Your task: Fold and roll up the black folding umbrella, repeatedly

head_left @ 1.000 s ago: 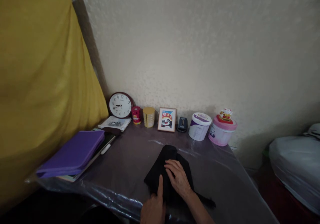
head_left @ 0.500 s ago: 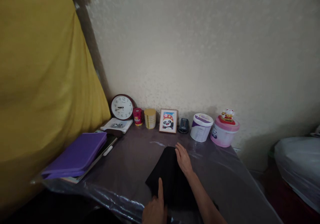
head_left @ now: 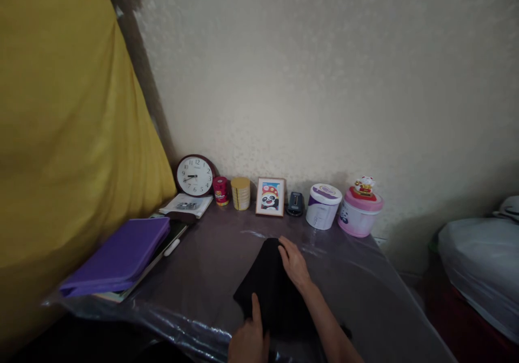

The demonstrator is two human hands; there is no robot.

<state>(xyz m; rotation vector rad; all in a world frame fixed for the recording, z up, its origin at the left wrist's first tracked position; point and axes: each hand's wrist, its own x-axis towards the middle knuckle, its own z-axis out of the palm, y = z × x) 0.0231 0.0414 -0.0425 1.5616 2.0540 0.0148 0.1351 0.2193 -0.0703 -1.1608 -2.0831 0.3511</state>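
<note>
While the pale wall (head_left: pixel 308 81) fills your view and the yellow curtain (head_left: pixel 73 136) hangs at your left, your worktop (head_left: pixel 365 298) runs back to the wall under a clear plastic cover. Near its left edge lies the purple folder (head_left: pixel 117 255), larger than your work.

Your black cloth (head_left: pixel 270 282) lies by the near edge, roughly midway between the left and right edges. It is gathered into a compact shape, narrow at the far end and wider towards you, its left side coming to a point. So far as it shows, the left outline looks fairly straight, which suggests that side is laid out. The right side runs beneath your forearm, so you can't judge it from here, and a dark end (head_left: pixel 346 331) pokes out past that arm, seemingly loose.

Your right hand (head_left: pixel 295 264) has its fingers close together over the cloth's far end; whether they pinch or merely press, I cannot tell. Your left hand (head_left: pixel 248 341) rests at the near-left part, index finger extended along the cloth and the others curled; its grip is hidden too.

Along the far edge stand the clock (head_left: pixel 195 176), the pink-lidded tub (head_left: pixel 360 214) and, smaller, the picture frame (head_left: pixel 270 196).
</note>
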